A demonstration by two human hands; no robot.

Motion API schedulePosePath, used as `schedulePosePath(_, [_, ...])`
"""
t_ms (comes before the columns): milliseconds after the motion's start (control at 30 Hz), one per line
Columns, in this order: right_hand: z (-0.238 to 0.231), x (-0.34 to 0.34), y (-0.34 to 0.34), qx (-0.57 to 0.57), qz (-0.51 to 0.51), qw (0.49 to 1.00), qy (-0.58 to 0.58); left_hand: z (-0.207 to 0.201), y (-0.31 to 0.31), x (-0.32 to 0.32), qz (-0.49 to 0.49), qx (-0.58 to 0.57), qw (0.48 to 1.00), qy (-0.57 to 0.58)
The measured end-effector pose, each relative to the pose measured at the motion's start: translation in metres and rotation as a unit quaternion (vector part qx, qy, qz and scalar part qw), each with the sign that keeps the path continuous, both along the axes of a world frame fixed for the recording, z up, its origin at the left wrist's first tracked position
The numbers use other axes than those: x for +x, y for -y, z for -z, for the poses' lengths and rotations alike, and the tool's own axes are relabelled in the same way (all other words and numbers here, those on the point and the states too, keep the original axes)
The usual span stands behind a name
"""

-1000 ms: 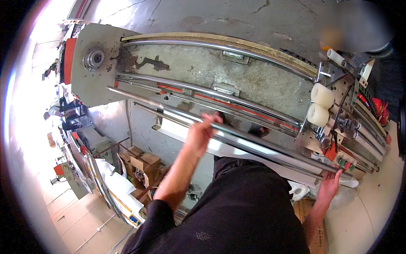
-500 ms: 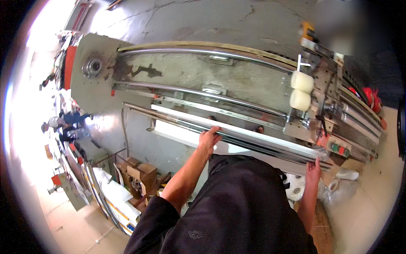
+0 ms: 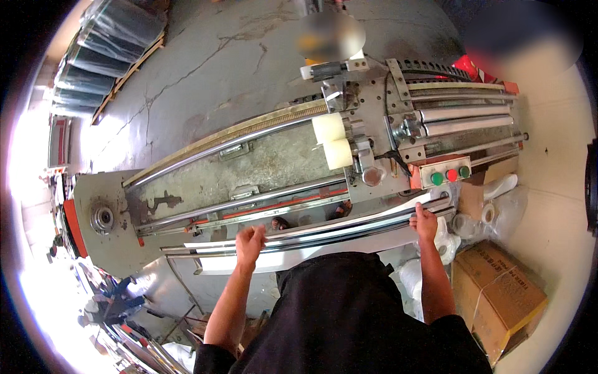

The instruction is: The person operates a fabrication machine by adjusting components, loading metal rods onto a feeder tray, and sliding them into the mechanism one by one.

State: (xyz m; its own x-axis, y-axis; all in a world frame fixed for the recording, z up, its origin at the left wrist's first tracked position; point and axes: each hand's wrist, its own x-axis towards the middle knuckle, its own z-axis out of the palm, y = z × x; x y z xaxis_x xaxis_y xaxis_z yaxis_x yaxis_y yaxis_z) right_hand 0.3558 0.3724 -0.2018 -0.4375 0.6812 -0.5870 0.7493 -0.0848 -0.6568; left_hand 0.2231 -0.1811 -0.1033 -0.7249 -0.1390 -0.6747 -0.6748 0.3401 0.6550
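Observation:
My left hand (image 3: pixel 250 245) is closed, thumb against curled fingers, just above the long metal rods (image 3: pixel 299 244) at the near side of a machine. Anything in its fingers is too small to make out. At the rods' right end my right hand (image 3: pixel 423 223) is closed too, its thumb pointing up beside a long white strip (image 3: pixel 389 213). Whether that strip is between its fingers cannot be told. The strip runs along the rods, and a white panel (image 3: pixel 227 265) shows below them. Beyond lies the grey machine bed (image 3: pixel 286 149) with its steel rails.
A carriage with cream rollers (image 3: pixel 338 154) and a button box (image 3: pixel 445 174) sits across the bed. At right are a cardboard box (image 3: pixel 498 293) and plastic-wrapped rolls (image 3: pixel 489 213). Feet (image 3: pixel 280 222) show beneath the machine. Wrapped dark stacks (image 3: pixel 106 56) stand far left.
My view has swung to the right. My left hand has lifted off the rods and closed. My right hand stays at their right end, its fingers now more curled.

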Motion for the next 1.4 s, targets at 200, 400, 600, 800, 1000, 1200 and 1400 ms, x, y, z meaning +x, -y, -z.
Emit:
schedulePosePath(200, [-0.134,-0.06,0.081,0.038,-0.278,0.951,-0.133,0.006,-0.085,-0.163,0.078,0.12,0.976,-0.161])
schedulePosePath(400, [-0.183,-0.223,0.17,0.284,-0.432,0.791,-0.327,0.005,-0.199,-0.296,0.134,0.152,0.974,-0.098])
schedulePosePath(600, [-0.154,-0.28,0.196,0.344,-0.584,0.698,-0.232,0.053,-0.233,-0.349,0.19,0.185,0.964,0.009])
schedulePosePath(800, [-0.157,-0.261,0.17,0.232,-0.487,0.808,-0.238,0.06,-0.269,-0.348,0.172,0.252,0.952,0.022])
schedulePosePath(1000, [-0.161,-0.289,0.187,0.367,-0.603,0.67,-0.229,0.083,-0.256,-0.351,0.232,0.275,0.933,0.003])
schedulePosePath(1200, [-0.146,-0.281,0.195,0.334,-0.492,0.753,-0.282,0.098,-0.239,-0.338,0.235,0.327,0.915,-0.013])
schedulePosePath(1400, [-0.174,-0.284,0.165,0.222,-0.406,0.825,-0.324,0.103,-0.227,-0.323,0.184,0.336,0.923,-0.029])
